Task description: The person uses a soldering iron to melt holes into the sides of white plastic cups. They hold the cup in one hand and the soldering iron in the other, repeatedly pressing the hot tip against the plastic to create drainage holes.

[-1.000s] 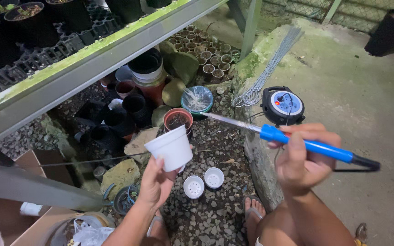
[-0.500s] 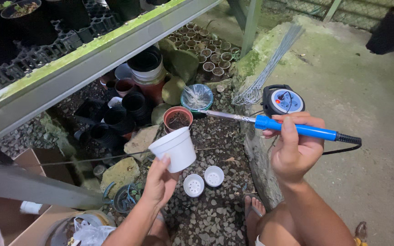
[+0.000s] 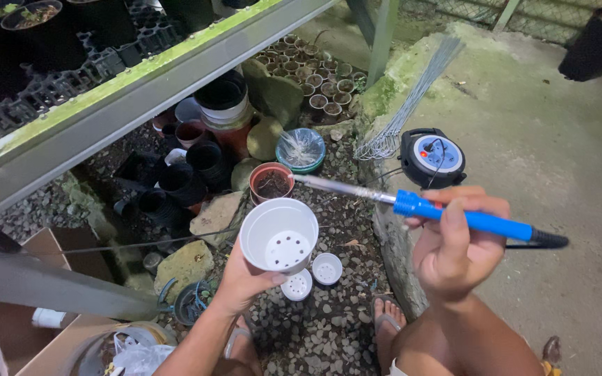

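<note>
My left hand (image 3: 242, 282) grips a small white plastic pot (image 3: 278, 235) by its wall, tilted so its mouth faces me and the holes in its bottom show. My right hand (image 3: 458, 244) holds a soldering iron (image 3: 426, 207) with a blue handle and a long metal tip. The tip points left and ends just above the pot's rim, apart from it. Below the pot, two more small white pots (image 3: 313, 276) lie on the gravel.
A terracotta pot (image 3: 271, 182) with soil and a blue bowl (image 3: 301, 149) stand beyond the iron's tip. Black pots (image 3: 175, 182) sit under a green metal shelf (image 3: 127, 87). A cord reel (image 3: 432, 157) and a wire bundle (image 3: 412, 97) rest on the concrete ledge. My sandalled feet (image 3: 388, 327) are below.
My left hand has tipped the white pot so its inside faces me. My right hand has shifted its grip on the soldering iron and drawn it slightly lower toward the pot.
</note>
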`<state>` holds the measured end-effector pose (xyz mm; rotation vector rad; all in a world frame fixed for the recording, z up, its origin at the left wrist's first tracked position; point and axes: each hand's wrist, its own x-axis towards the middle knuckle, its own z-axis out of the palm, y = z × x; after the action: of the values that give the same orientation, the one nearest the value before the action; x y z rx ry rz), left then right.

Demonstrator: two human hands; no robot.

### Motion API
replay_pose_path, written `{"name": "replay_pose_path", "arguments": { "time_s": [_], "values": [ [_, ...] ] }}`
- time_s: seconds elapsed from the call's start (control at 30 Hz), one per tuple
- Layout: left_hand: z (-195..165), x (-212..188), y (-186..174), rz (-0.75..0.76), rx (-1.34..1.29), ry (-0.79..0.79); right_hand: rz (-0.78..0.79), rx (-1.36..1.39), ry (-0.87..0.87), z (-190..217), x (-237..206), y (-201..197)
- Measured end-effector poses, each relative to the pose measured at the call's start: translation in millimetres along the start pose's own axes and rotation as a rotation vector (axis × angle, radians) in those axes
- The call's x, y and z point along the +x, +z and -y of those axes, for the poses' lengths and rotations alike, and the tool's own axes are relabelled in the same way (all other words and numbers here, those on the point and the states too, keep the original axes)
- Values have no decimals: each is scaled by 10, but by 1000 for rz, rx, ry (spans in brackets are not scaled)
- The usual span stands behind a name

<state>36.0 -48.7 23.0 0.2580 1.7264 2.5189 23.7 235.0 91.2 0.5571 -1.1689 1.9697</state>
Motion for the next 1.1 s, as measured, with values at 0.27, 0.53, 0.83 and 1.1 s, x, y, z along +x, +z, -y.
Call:
{"name": "replay_pose_path", "arguments": {
  "time_s": [0.27,0.53,0.83,1.1],
  "values": [
    [146,-3,-118,55,79,-5,303,-280,-171,145,-368,28],
    [232,141,-137,67,-12,49,231,-149,-169,-67,-380,29],
    [233,302,-360,-47,-470,158,107,-75,-16,-479,-37,15],
    [164,322,-427,-131,-399,164,80,-55,91,-751,81,-114]
  ]
}}
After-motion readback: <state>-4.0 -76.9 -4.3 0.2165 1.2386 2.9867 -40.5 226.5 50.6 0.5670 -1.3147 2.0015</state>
